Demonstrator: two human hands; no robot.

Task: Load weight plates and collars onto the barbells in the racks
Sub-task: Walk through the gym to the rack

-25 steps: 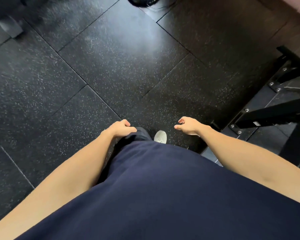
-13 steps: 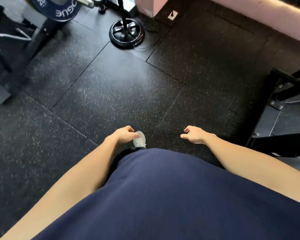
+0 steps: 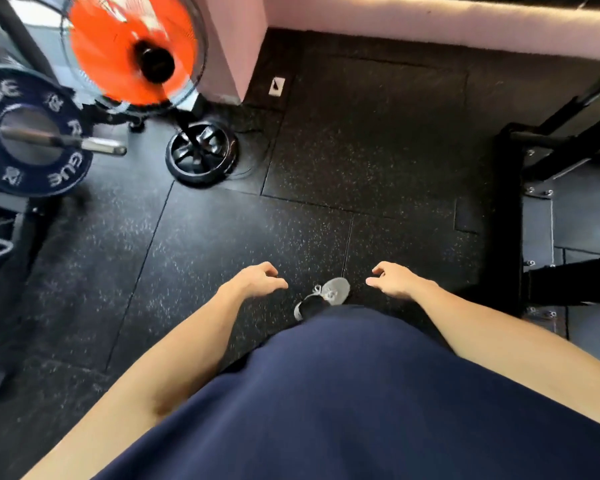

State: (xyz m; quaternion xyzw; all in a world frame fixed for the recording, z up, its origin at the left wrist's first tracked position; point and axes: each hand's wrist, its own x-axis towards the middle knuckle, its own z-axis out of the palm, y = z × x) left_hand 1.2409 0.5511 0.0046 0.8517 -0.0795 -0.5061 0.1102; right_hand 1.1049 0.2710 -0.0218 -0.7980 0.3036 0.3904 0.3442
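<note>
At far left a dark blue weight plate (image 3: 32,133) sits on a barbell sleeve (image 3: 84,143), with an orange-bladed fan (image 3: 134,51) just beside it. Over the black rubber floor (image 3: 222,220), the left hand (image 3: 257,280) hangs loosely curled, holding nothing. A grey shoe (image 3: 329,292) shows between the hands. The right hand (image 3: 394,280) is likewise relaxed and empty.

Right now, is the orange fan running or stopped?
Running. The orange fan blades smear into one blurred disc behind the grille, while its round black base beside it looks sharp.
</note>
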